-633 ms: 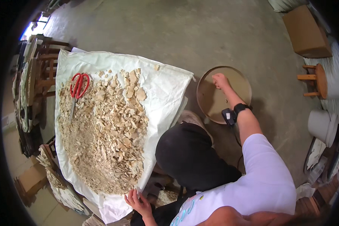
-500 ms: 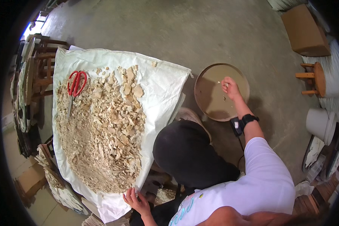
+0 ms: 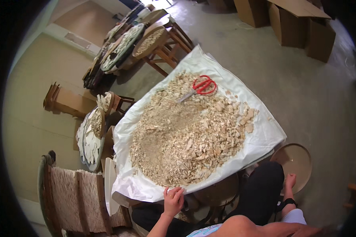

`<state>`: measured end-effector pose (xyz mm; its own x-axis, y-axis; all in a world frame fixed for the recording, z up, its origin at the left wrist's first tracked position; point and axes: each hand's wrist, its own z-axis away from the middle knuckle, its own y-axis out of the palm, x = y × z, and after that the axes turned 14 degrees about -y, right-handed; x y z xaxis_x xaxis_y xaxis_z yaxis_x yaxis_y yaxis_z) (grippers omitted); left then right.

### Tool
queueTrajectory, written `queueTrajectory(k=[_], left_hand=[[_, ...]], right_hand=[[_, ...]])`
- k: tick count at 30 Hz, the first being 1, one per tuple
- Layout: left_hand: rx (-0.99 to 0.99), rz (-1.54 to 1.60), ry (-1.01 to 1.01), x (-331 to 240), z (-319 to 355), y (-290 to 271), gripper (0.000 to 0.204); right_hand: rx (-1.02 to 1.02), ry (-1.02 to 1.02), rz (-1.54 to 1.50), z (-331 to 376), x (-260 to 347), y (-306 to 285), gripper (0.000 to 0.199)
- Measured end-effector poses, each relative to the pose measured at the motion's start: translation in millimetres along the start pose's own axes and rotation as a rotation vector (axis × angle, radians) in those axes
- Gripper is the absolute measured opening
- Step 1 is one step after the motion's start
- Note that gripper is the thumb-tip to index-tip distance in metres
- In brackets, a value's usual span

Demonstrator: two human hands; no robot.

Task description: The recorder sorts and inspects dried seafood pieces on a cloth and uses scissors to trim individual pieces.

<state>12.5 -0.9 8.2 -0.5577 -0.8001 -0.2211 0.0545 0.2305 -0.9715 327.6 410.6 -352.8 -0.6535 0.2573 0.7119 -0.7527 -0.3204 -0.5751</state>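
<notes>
A heap of pale, dry flakes [image 3: 190, 138] covers a white woven sheet [image 3: 261, 132]. Coarser pieces lie toward the right, finer bits toward the left. My left hand [image 3: 173, 200] rests at the sheet's near edge, beside the heap, fingers loosely bent and partly apart; I see nothing held in it. Off to the right, my right hand [image 3: 290, 181] is over a round brown tray [image 3: 300, 162], its fingers closed. Whatever they may hold is too small to make out. Red-handled scissors [image 3: 201, 87] lie on the far part of the heap.
Wooden stools [image 3: 168, 49] bearing round trays stand at the far left. Another round tray of white pieces [image 3: 91, 136] is at the left, above a rack of pale strips [image 3: 77, 197]. Cardboard boxes [image 3: 292, 27] stand at the far right. My dark-trousered knee [image 3: 267, 177] is between sheet and tray.
The view has swung left, so the sheet and tray appear farther right. My right hand is still over the tray, now near its close edge. My left hand stays by the sheet's edge.
</notes>
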Motion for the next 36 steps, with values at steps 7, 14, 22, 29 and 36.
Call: queueTrajectory(k=[7,14,22,29,36], left_hand=[[-0.058,0.031,-0.026,1,0,-5,0.030],[-0.116,0.104,0.032,-8,4,-21,0.032],[0.087,0.901,-0.040,-66,-5,-32,0.020],[0.916,2.156,-0.520,-130,-35,2,0.035],[1.040,2.670,-0.539,-110,-18,35,0.034]], right_hand=[[-0.025,-0.205,0.546,-1,19,7,0.020],[-0.016,0.131,-0.019,17,82,-33,0.018],[-0.111,-0.397,-0.807,87,229,-164,0.014],[0.683,-0.702,-0.407,290,403,-121,0.010],[0.923,-1.140,-0.160,334,392,-42,0.017]])
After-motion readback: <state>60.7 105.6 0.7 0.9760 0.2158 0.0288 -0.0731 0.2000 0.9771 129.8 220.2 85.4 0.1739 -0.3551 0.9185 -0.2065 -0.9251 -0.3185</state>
